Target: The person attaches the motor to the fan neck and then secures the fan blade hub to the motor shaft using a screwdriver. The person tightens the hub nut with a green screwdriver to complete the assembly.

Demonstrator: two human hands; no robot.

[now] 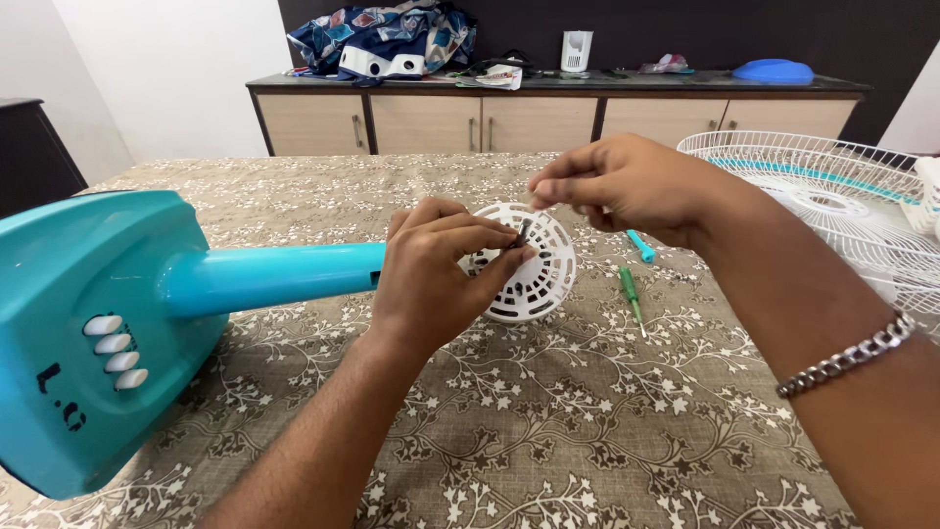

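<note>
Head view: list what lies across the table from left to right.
Teal fan base → teal pole → left hand → white vented motor cover → green screwdriver → white wire fan guard.

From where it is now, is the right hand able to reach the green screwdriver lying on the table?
Probably yes. The right hand hovers just above and left of the green screwdriver, which lies in the open on the table with nothing over it. The fingers already pinch something small, though, so the hand is not free.
</note>
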